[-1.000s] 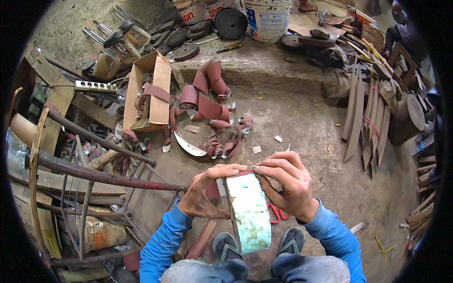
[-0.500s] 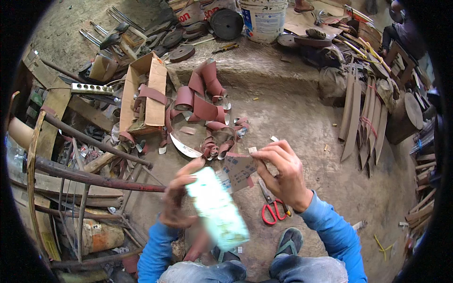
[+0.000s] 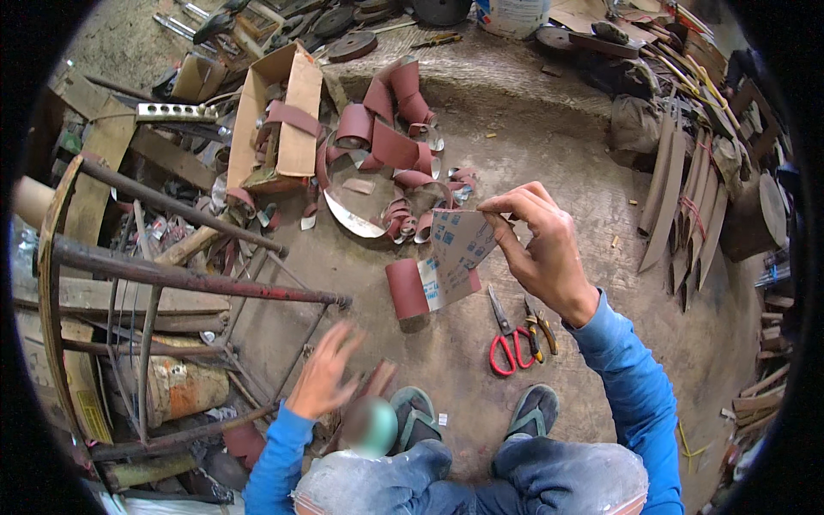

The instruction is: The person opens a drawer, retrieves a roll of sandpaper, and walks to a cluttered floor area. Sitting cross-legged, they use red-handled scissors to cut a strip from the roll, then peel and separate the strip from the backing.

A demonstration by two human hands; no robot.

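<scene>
My right hand (image 3: pixel 545 249) is closed, its thumb and fingers pinching the edge of a piece of sandpaper (image 3: pixel 461 238) whose grey printed back faces up. Below that piece, on the floor, is a curled reddish-brown sandpaper strip (image 3: pixel 407 289); whether the two are joined I cannot tell. My left hand (image 3: pixel 326 375) is slightly smeared by motion, fingers spread, holding nothing. Close to it, beside my left foot, appears a blurred pale green thing (image 3: pixel 372 427), too unclear to name. Red-handled scissors (image 3: pixel 511 339) and pliers (image 3: pixel 541 330) with yellow and black handles lie below my right hand.
Loose sandpaper strips (image 3: pixel 396 144) lie piled beside an open cardboard box (image 3: pixel 300 112). A metal frame (image 3: pixel 189 281) stands at the left. Bundled flat brown blades (image 3: pixel 687 202) lean at the right, near a round block (image 3: pixel 757 215). A power strip (image 3: pixel 176 112) is at the upper left.
My left hand has let go of a bright, pale green block-like thing and moved down and left. My right hand has shifted up and right with the sandpaper. The view has tilted downward.
</scene>
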